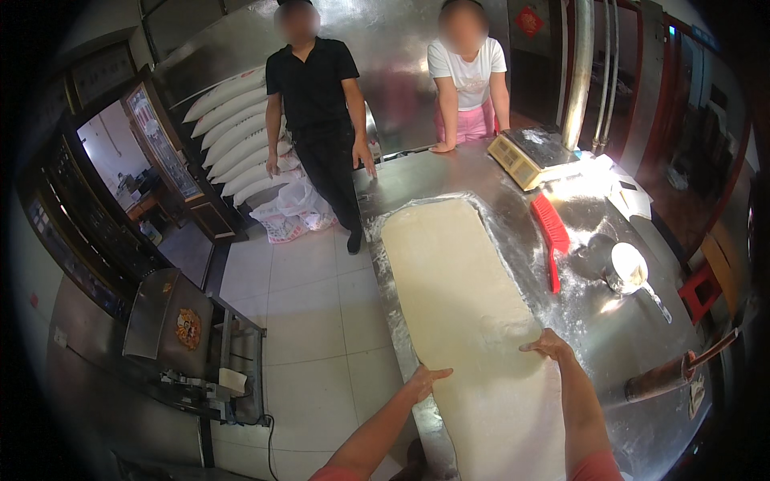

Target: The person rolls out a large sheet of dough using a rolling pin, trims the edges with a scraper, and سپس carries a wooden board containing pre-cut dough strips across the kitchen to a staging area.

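Note:
A long, pale dough sheet (465, 280) lies flat along the metal table, running from its far part down to the lower edge of the view. My left hand (423, 382) is at the left edge of the sheet, thumb stretched over the top and the other fingers closed at the rim, partly hidden. Across from it, my right hand (552, 345) pinches the right edge, its thumb pointing inward over the dough. Loose white flour rings the sheet's far end and right side.
On the metal table (513, 208) right of the dough are a red brush (550, 228), a flour-dusted metal scoop (628, 268), a yellow scale (533, 156) and a rolling pin (662, 379). Two people stand beyond it. Stacked white sacks (241, 132) and a machine (188, 337) are at left.

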Available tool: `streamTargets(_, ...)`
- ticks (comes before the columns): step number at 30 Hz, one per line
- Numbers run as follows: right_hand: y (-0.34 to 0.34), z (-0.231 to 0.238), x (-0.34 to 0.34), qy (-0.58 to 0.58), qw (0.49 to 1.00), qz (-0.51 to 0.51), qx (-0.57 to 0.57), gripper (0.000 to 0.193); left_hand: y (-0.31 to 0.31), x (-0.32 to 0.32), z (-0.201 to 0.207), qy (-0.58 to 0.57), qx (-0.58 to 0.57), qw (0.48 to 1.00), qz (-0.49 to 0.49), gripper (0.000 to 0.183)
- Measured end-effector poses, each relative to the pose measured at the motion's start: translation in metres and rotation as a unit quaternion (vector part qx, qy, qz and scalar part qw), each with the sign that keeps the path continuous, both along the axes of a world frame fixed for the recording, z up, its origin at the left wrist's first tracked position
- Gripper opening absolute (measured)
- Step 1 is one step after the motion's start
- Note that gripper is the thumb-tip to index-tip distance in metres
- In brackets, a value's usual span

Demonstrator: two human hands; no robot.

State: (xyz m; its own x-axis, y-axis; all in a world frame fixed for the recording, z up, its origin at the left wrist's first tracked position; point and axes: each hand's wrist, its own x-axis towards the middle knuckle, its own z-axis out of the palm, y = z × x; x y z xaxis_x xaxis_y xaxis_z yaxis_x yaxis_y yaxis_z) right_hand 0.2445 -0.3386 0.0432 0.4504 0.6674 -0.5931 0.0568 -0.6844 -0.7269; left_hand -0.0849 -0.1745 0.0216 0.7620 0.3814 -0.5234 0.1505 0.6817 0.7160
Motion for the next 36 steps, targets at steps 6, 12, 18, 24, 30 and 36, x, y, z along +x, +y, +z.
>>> streamTargets(6,-0.002,-0.009,0.000,-0.017,0.999,-0.009,0.047,0.036,0.000,0.002,-0.002,0.006,0.000,1.000,-0.003,0.055)
streamTargets(12,-0.005,-0.013,0.003,-0.001,0.998,-0.017,0.059,0.032,-0.001,0.004,-0.006,-0.001,0.005,1.000,-0.007,0.054)
streamTargets(18,0.000,0.018,-0.012,-0.001,0.999,-0.011,0.050,0.034,-0.001,0.002,-0.003,0.003,0.003,1.000,-0.008,0.053)
streamTargets(24,-0.002,0.009,-0.005,-0.045,0.999,-0.012,-0.002,0.040,-0.002,0.004,-0.004,0.004,0.003,1.000,0.004,0.050)
streamTargets(30,0.001,0.006,-0.003,-0.040,0.999,0.004,-0.008,0.044,-0.001,0.003,-0.005,-0.001,0.008,1.000,0.008,0.049)
streamTargets(36,0.001,0.013,-0.011,-0.046,0.999,0.006,0.018,0.042,-0.002,0.000,-0.002,-0.014,0.007,1.000,0.014,0.051)
